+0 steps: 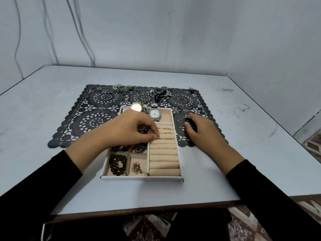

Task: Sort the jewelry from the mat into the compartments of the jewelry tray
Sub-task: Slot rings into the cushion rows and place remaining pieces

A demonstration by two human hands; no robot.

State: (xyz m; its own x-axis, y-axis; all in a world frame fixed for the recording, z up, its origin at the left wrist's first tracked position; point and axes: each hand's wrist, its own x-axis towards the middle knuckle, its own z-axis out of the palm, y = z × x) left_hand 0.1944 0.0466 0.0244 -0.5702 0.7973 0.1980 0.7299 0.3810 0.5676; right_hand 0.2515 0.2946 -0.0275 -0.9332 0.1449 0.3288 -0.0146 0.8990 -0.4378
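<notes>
The left hand reaches over the jewelry tray, thumb and forefinger pinched together at the near edge of the third ring roll. Only a faint glint shows at the fingertips, so the ring is mostly hidden; I judge it is being seated in the slot. Such a ring is likely light, hard and smooth. It is best held by its outer edge between two fingertips and pushed in band first, and a loose pinch could let it skid or roll. The padded rolls look soft and should give enough to grip it.

Two seated rings stand in the slots just behind. Beyond them, watches lie in the far compartment. These are heavier and stiff at the case, and easiest to lift by the case.

The right hand rests on the mat just beside the tray, fingers loosely bent and nothing visibly held.

In the near compartments lie a beaded bracelet and a small ornament. Along the mat's far edge, chains and a dark tangle of pieces await sorting. They are limp and likely to snag, so each is better lifted whole. Everything sits on the pale counter.
</notes>
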